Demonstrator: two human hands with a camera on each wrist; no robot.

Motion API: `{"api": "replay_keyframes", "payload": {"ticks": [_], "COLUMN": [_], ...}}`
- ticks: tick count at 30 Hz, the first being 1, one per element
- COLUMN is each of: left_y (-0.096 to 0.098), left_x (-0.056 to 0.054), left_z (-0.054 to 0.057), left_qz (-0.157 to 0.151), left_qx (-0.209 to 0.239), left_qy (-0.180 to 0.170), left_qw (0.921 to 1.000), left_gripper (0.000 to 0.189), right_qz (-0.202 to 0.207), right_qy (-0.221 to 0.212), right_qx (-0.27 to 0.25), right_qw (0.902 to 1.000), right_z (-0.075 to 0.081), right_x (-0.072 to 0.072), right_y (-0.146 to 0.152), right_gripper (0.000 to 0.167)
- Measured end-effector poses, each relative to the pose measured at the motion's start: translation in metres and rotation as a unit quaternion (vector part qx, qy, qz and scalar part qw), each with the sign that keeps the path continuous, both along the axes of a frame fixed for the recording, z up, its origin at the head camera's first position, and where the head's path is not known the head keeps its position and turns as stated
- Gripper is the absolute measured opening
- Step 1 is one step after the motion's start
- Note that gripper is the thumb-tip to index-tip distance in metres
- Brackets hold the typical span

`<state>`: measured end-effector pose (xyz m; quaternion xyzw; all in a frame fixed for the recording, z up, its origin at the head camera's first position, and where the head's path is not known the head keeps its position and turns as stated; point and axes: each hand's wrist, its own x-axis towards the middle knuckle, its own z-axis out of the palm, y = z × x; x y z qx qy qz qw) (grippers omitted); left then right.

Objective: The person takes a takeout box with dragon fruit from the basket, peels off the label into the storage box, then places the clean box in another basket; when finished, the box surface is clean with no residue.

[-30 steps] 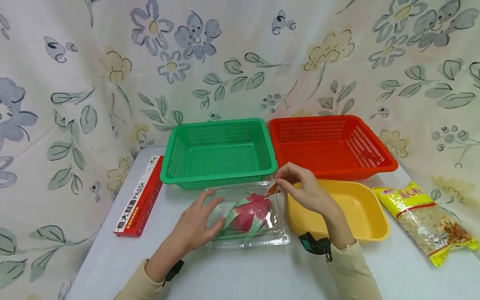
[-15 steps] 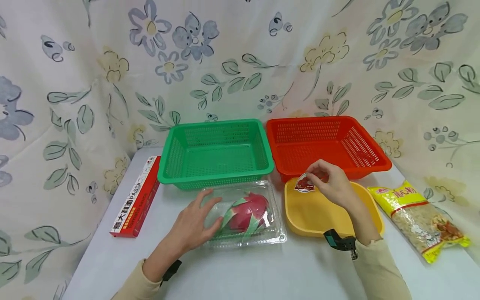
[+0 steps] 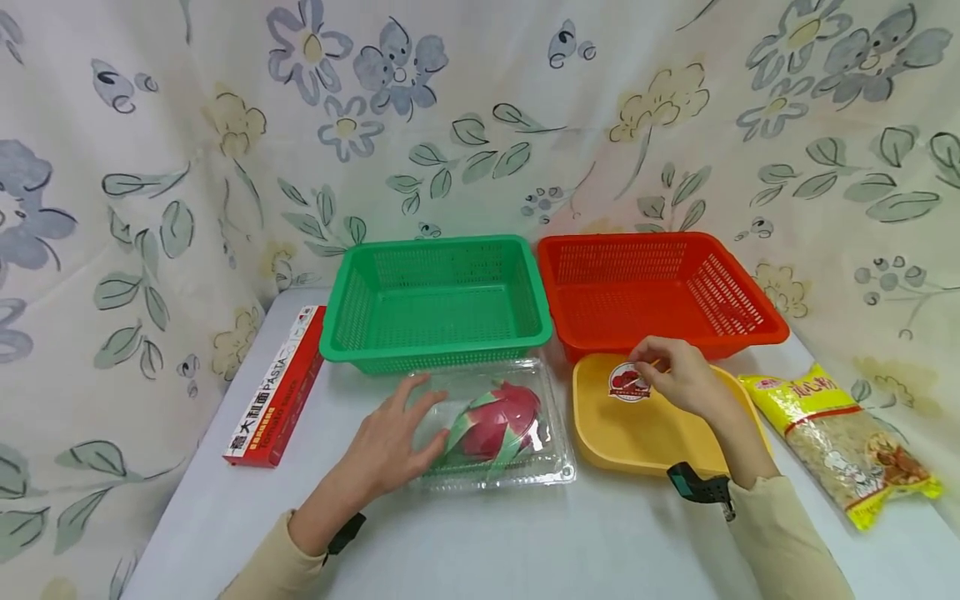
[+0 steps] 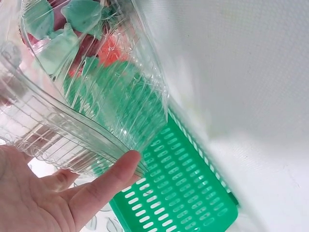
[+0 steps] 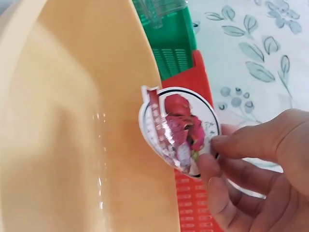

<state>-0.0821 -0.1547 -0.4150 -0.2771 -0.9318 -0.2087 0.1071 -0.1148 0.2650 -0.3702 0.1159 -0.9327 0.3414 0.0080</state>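
Observation:
A clear plastic box (image 3: 551, 450) with a red and green dragon fruit (image 3: 498, 421) inside lies on the table in the head view. My left hand (image 3: 393, 437) holds the box by its left side, thumb and fingers spread around it; the left wrist view shows the thumb (image 4: 108, 186) against the box's edge. Above the yellow basin (image 3: 637, 446), my right hand (image 3: 686, 375) pinches a round sticker (image 3: 628, 382) between thumb and fingertips. Dragon fruit is printed on that sticker (image 5: 181, 128), and one edge of it curls, as the right wrist view shows.
Behind the box stand a green basket (image 3: 442, 354) and a red basket (image 3: 667, 329), side by side. A red pasta box (image 3: 277, 400) lies at the left, and a yellow-topped noodle bag (image 3: 840, 442) at the right. Floral cloth (image 3: 465, 100) hangs around the table.
My right hand has moved right, from the box's upper right corner to above the yellow basin, carrying the sticker away from the box. The left hand has stayed on the box.

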Motion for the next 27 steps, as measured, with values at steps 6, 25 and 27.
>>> {"api": "replay_keyframes", "payload": {"ticks": [6, 25, 27], "left_y": [0.0, 0.002, 0.001], "left_x": [-0.001, 0.0, 0.001], "left_z": [0.001, 0.001, 0.001], "left_qz": [0.0, -0.002, 0.0], "left_qx": [-0.002, 0.005, 0.004], "left_qy": [-0.002, 0.0, -0.006], "left_qw": [1.0, 1.0, 1.0], "left_gripper": [0.045, 0.045, 0.046], "right_qz": [0.005, 0.026, 0.024], "right_qy": [-0.048, -0.164, -0.184], "right_qx": [0.021, 0.029, 0.029], "right_qw": [0.9986, 0.9858, 0.9822], "right_z": [0.001, -0.01, -0.01], "right_x": [-0.004, -0.011, -0.011], "right_y": [0.0, 0.0, 0.0], "right_gripper": [0.009, 0.007, 0.007]}}
